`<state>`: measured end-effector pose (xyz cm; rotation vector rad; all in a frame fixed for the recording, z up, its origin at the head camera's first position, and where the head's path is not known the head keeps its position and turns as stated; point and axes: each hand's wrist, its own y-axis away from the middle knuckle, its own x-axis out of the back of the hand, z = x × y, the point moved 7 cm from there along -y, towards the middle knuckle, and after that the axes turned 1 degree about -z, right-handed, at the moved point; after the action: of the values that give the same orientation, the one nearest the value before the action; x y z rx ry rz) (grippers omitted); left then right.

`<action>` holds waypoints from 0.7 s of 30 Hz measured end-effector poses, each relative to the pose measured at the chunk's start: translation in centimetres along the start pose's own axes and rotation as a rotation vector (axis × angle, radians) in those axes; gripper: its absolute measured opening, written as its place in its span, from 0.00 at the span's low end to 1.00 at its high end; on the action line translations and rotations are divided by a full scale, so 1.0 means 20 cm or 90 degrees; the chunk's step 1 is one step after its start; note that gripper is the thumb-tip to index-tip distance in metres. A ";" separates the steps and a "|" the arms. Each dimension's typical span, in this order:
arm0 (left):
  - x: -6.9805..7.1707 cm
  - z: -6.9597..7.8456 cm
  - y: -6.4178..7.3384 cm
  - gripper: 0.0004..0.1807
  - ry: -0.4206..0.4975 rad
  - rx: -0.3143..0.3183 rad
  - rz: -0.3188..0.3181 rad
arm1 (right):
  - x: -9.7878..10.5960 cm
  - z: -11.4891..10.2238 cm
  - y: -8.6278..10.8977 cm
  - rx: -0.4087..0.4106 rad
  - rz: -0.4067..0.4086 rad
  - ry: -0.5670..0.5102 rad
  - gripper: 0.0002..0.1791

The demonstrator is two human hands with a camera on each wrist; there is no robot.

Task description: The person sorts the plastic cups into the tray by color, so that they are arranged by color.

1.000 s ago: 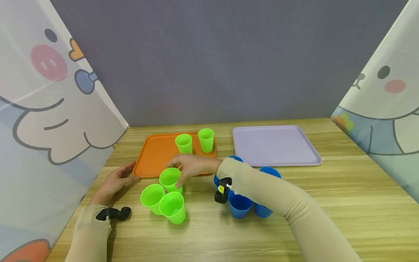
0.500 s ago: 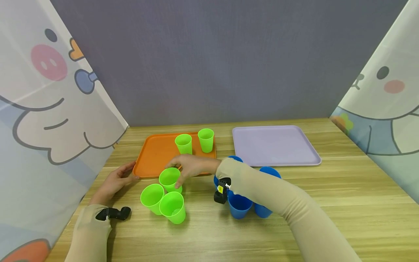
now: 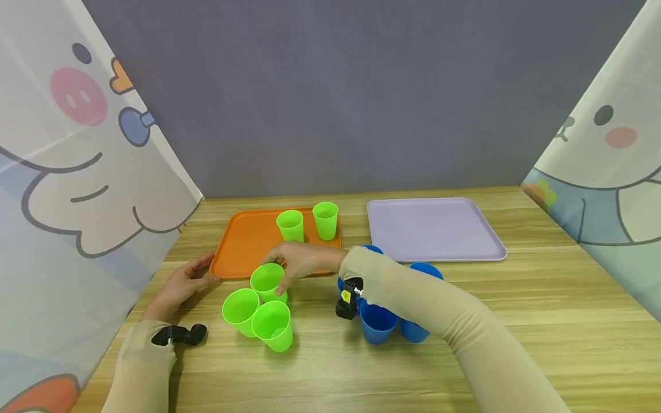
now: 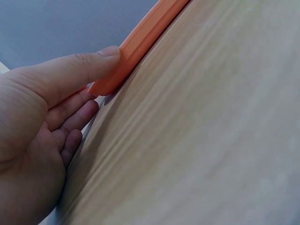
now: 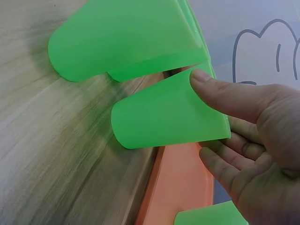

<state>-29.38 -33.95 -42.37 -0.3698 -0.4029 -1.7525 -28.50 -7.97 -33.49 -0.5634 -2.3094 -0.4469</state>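
My right hand [image 3: 303, 259] grips a green cup [image 3: 265, 282] near its rim, thumb on one side and fingers on the other. The cup stands upright on the table. Close beside it are two more green cups, a left one [image 3: 240, 311] and a front one [image 3: 273, 327]. My left hand [image 3: 181, 285] holds the near left corner of the orange tray [image 3: 240, 241]. In the left wrist view its thumb presses the tray rim [image 4: 140, 44], and the other fingers lie at the corner's far side. Two green cups stand on this tray, one left [image 3: 291, 226] and one right [image 3: 326, 221].
Several blue cups, one of them at the front [image 3: 378, 324], stand beneath and around my right forearm, which hides part of them. A lilac tray [image 3: 434, 229] lies at the back right. A grey panel [image 3: 351, 103] rises behind the table.
Nearly nothing differs. Both hands keep their places on the cup and the tray, and the view has shifted very slightly.
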 end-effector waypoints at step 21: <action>0.00 0.00 -0.01 0.43 -0.022 -0.009 0.011 | 0.11 -0.05 -0.04 -0.006 0.044 -0.003 0.40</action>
<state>-29.63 -33.94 -42.31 -0.4131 -0.4101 -1.7353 -29.87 -8.55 -31.28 -0.6476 -2.2861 -0.4236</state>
